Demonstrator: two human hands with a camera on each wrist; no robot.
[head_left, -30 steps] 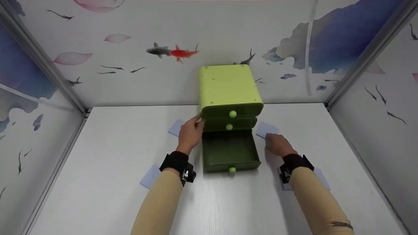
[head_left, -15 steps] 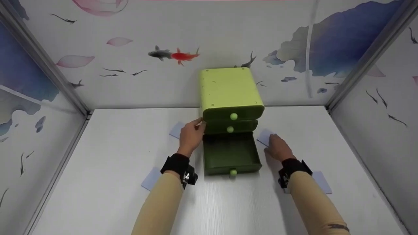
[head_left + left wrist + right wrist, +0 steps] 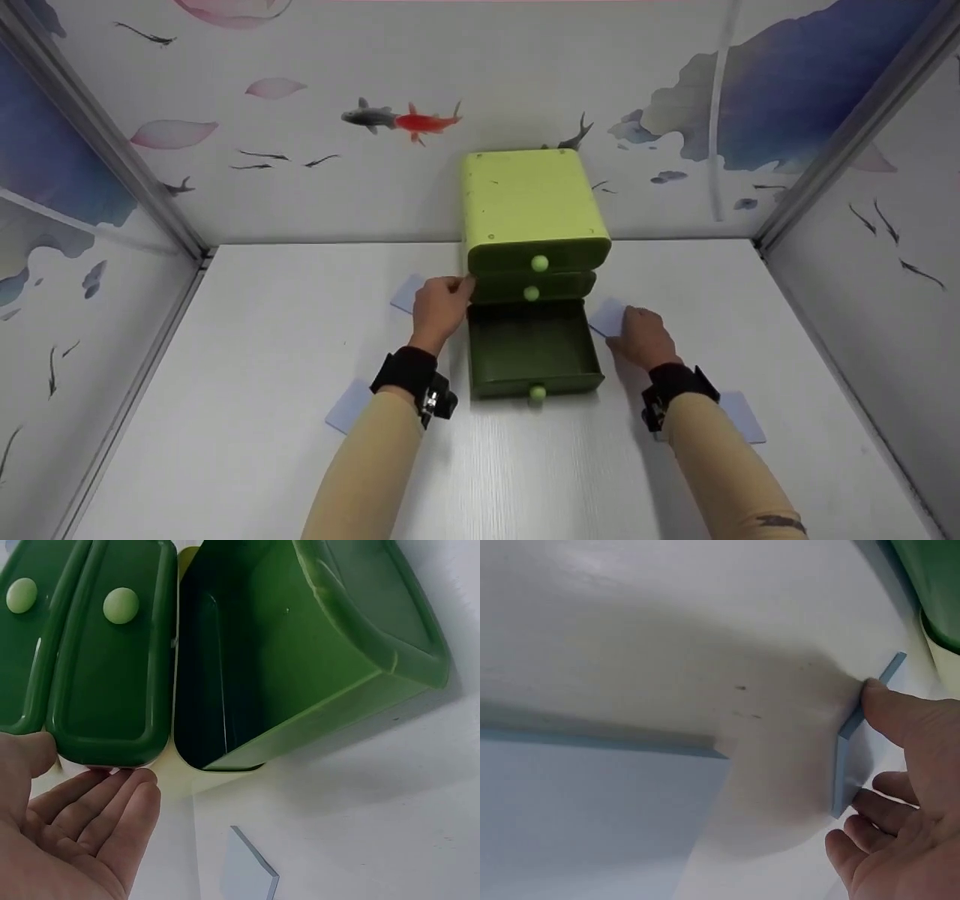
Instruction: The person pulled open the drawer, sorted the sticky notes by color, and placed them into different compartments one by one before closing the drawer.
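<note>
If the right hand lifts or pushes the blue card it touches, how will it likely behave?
The blue card probably stays stiff: its edges look straight and unbent. It is likely light, being thin. Its flat, sharp-cornered shape makes rolling unlikely.

I record a white tabletop ahead of me, glossy under a patch of light. White panels enclose it: back wall, left wall, right wall. Grey strips cover the corners. Printed decoration: red fish, pink petals, blue washes.
</note>
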